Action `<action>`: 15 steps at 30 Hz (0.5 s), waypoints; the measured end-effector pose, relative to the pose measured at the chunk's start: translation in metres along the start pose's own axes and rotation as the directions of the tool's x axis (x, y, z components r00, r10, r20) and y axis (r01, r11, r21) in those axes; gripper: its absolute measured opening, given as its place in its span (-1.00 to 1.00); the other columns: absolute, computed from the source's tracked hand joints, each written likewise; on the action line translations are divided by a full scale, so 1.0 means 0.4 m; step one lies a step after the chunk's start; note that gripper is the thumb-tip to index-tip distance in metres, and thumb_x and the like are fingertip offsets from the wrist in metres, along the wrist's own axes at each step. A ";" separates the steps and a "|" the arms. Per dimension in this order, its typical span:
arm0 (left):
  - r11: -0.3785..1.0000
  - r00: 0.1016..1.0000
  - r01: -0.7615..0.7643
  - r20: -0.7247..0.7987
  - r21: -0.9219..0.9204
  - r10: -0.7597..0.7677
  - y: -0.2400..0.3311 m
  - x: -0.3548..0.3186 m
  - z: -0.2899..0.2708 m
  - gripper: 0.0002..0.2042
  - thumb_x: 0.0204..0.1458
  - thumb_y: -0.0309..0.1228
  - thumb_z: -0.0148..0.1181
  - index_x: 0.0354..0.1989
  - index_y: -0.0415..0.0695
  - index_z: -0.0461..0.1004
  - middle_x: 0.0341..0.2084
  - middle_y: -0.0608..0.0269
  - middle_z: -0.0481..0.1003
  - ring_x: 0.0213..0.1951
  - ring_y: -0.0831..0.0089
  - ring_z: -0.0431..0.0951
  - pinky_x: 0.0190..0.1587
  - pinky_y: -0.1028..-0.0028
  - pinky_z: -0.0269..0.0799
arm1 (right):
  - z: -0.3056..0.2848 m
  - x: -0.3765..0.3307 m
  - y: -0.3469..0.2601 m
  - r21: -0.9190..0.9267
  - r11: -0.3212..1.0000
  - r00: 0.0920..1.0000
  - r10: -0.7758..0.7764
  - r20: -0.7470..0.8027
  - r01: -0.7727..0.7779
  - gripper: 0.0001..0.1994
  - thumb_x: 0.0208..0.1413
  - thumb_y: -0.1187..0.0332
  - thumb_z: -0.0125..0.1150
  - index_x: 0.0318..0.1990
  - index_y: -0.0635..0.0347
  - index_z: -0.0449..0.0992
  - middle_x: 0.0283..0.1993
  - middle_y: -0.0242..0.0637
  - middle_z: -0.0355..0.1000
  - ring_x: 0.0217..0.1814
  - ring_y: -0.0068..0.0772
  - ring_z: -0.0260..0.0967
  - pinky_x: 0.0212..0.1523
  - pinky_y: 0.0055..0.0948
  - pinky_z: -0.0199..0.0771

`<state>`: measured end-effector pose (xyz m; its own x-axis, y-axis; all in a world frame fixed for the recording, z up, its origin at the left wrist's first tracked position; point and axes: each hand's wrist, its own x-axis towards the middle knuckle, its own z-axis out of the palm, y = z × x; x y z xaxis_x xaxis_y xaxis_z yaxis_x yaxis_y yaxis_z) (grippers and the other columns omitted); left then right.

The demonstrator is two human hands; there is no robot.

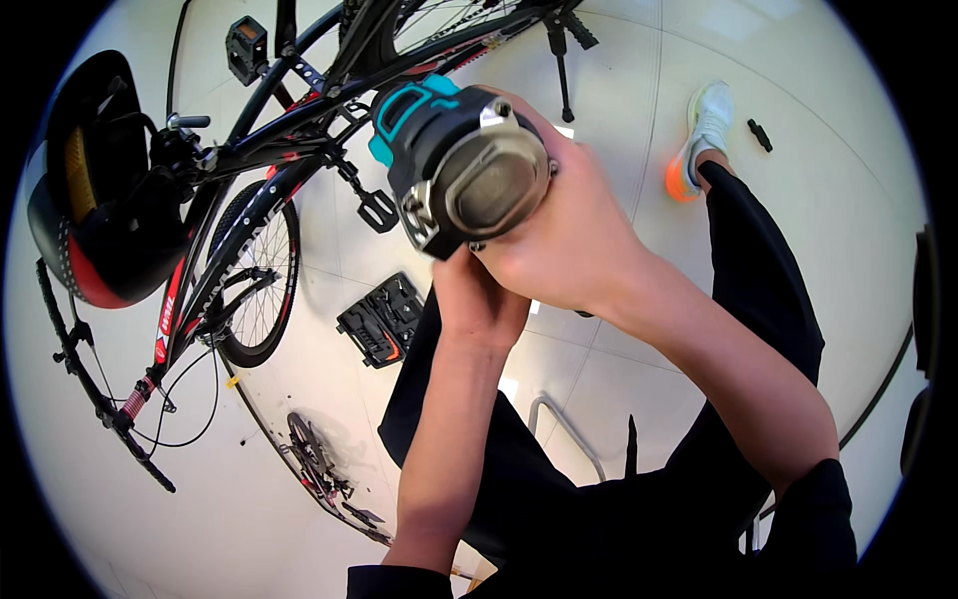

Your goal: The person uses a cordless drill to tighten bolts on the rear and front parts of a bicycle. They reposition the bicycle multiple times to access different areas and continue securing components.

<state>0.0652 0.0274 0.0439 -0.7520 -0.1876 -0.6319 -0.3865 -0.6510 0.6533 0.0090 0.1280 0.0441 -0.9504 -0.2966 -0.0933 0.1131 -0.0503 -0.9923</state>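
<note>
Close in front of me, a black-and-teal power tool [409,110] is held up with its rounded metal end facing me. My right hand [569,220] wraps round its right side, fingers mostly hidden behind it. Below, my left hand [484,299] is closed against the tool's underside, partly covered by the right hand. Just left and beyond stands a black-and-red bicycle [215,265]. One of its pedals [377,211] is near the tool, and its large dark saddle [100,285] with red trim is at the far left.
An open black tool case [371,344] lies on the tiled floor left of my leg. Bicycle parts [317,464] are spread farther down. A kickstand [561,75] stands beyond the tool. A small black piece [760,135] lies beside my shoe [711,125]. A bent metal tube [569,431] shows between my legs.
</note>
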 end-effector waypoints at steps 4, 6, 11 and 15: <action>0.956 0.994 -0.026 0.096 -0.294 0.056 0.001 0.015 -0.010 -0.48 0.17 -0.10 -0.09 0.22 -0.14 0.22 0.08 0.05 0.37 0.12 0.23 0.39 0.14 0.31 0.35 | 0.012 -0.013 -0.001 -0.170 0.938 0.952 -0.307 -0.005 0.302 -0.21 -0.37 0.42 0.38 0.20 0.17 0.27 -0.33 -0.14 0.46 -0.35 -0.05 0.48 -0.28 -0.37 0.48; 0.945 0.992 -0.023 0.110 -0.326 0.062 0.015 0.028 -0.015 -0.48 0.17 -0.09 -0.10 0.22 -0.14 0.22 0.08 0.05 0.37 0.11 0.23 0.39 0.14 0.31 0.35 | 0.024 -0.013 -0.001 -0.285 0.873 0.915 -0.402 0.037 0.395 -0.21 -0.42 0.37 0.40 0.16 0.22 0.30 -0.37 -0.16 0.44 -0.43 -0.08 0.45 -0.39 -0.36 0.46; 0.968 0.993 -0.010 0.114 -0.249 0.040 0.049 -0.007 -0.014 -0.48 0.17 -0.08 -0.10 0.22 -0.14 0.22 0.07 0.06 0.38 0.11 0.23 0.39 0.14 0.31 0.35 | 0.041 0.005 0.007 -0.555 0.596 0.765 -0.632 0.121 0.580 -0.45 -0.30 0.38 0.26 -0.01 0.26 0.39 -0.41 -0.30 0.39 -0.58 -0.36 0.38 -0.56 -0.47 0.38; 0.982 0.997 -0.026 0.070 -0.185 0.040 0.073 -0.006 -0.010 -0.48 0.17 -0.08 -0.11 0.22 -0.14 0.22 0.07 0.06 0.38 0.11 0.22 0.40 0.14 0.31 0.35 | 0.042 0.035 0.000 -0.626 0.460 0.673 -0.725 0.145 0.630 -0.40 -0.38 0.33 0.26 0.00 0.22 0.37 -0.51 -0.34 0.32 -0.63 -0.37 0.36 -0.54 -0.46 0.42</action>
<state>0.0580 0.0057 0.0629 -0.8025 -0.1612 -0.5745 -0.2613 -0.7706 0.5813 0.0006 0.1079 0.0443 -0.6800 -0.3013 0.6684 -0.7278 0.3874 -0.5658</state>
